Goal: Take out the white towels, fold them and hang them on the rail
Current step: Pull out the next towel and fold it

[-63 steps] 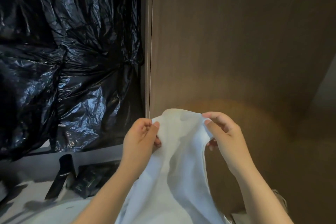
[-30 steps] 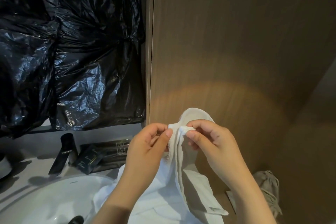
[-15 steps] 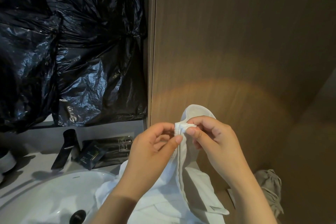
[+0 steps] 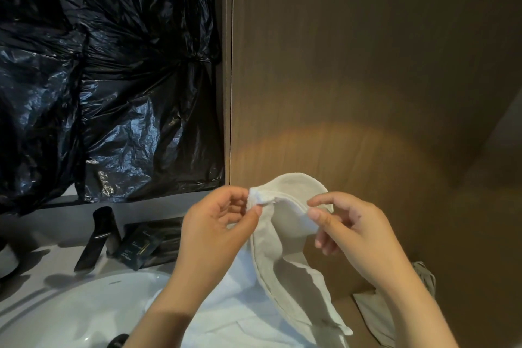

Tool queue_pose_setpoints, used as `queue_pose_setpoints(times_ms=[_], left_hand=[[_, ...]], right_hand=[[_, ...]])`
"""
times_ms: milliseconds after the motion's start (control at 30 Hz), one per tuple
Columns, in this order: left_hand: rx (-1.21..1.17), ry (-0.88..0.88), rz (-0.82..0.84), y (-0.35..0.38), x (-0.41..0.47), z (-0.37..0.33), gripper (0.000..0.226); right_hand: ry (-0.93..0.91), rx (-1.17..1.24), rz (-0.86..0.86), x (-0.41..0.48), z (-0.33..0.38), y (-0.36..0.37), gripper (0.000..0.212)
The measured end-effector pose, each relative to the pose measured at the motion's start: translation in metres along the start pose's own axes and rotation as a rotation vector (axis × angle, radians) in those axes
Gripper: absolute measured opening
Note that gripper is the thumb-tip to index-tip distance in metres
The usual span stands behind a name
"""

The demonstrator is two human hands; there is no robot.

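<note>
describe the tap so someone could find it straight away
Start at the white basin at lower left. Behind its rim stands the tap, a slanted matte black spout. Unlike the dark packets lying flat to its right, it stands tall.

White sink (image 4: 70, 305) w/ dark drain (image 4: 118, 340) at its near edge. Black faucet (image 4: 99, 237) just behind sink, dark packets (image 4: 141, 246) behind it too, right of faucet. Crinkled black plastic sheet (image 4: 113, 79) above & behind sink. Brown wood panel (image 4: 353, 65) to sink's right; grey cloth (image 4: 422, 274) further right, low.

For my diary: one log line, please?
step: folding | left hand: pinches white cloth towel corner | right hand: pinches towel edge
</note>
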State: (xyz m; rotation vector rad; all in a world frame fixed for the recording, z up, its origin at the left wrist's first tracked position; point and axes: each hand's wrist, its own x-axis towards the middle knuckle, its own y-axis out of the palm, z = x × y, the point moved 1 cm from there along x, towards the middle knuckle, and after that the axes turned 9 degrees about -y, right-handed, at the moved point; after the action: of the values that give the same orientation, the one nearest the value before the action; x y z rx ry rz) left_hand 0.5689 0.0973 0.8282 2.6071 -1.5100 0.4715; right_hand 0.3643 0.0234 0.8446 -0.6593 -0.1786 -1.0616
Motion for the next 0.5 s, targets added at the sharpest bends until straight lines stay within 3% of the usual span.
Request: queue_pose_setpoints(times_ms=[267, 500], left_hand=[[0.014, 0.011, -0.041, -0.01, 0.015, -0.002, 0.014], [0.105, 0.068, -0.036, -0.024, 0.029, -0.014, 0.016]], right_hand=[[-0.098, -0.522, 0.241, 0.007, -0.015, -0.014, 0.045], [-0.198, -0.86, 0.264, 0.041, -0.022, -0.035, 0.037]])
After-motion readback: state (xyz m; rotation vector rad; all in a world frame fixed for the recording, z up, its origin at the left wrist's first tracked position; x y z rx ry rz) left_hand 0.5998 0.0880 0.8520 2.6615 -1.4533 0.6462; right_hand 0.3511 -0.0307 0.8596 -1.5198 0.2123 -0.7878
